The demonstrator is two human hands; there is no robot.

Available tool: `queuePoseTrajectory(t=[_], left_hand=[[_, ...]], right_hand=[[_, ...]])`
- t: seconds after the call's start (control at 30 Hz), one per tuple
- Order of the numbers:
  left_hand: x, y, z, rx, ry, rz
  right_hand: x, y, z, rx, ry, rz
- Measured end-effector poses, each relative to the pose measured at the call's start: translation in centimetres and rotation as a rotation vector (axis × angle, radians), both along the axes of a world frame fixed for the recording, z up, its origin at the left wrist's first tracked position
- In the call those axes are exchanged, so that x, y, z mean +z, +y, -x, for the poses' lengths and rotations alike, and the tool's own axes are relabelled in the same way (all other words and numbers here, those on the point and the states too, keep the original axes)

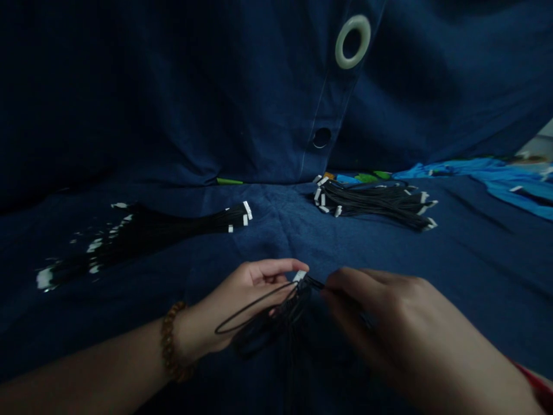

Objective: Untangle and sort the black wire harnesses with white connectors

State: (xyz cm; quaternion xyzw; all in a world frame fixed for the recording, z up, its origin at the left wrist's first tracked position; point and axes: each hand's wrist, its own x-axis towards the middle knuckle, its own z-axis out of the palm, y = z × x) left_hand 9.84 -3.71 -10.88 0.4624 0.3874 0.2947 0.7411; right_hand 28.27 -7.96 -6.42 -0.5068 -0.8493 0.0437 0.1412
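Two bundles: left bundle [181, 226], right bundle [371, 202], apparently done;
Looped cables [294, 308]: apparently unfinished;
Left hand [235, 297]: fingers holding white connector [299, 276];
Right hand [393, 308]: fingers pinching these cables.

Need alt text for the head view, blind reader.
The left hand holds black cables by a white connector while the right hand pinches a cable. Beyond, a left bundle and right bundle with white ends lie on blue cloth.

dim light; dark blue curtain [242, 92] with pale ring eyelet [365, 36].
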Motion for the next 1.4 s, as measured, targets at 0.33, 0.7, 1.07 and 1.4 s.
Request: queuePoseTrajectory(t=[0.33,0.7,1.07,1.4], left_hand=[[0.3,-0.1,-0.1,0.066,-0.003,0.004],[-0.8,0.7,-0.3,0.042,-0.050,-0.012],[-0.8,0.6,-0.1,0.030,-0.005,-0.094],[0.5,0.0,-0.3,0.096,0.012,0.015]], right_hand=[[-0.8,-1.0,2.3,-0.027,0.079,0.482],[-1.5,0.3,1.8,0.068,0.222,0.536],[-2.4,0.9,2.3,0.044,0.246,0.381],[-1.8,1.5,2.0,-0.016,0.332,0.541]])
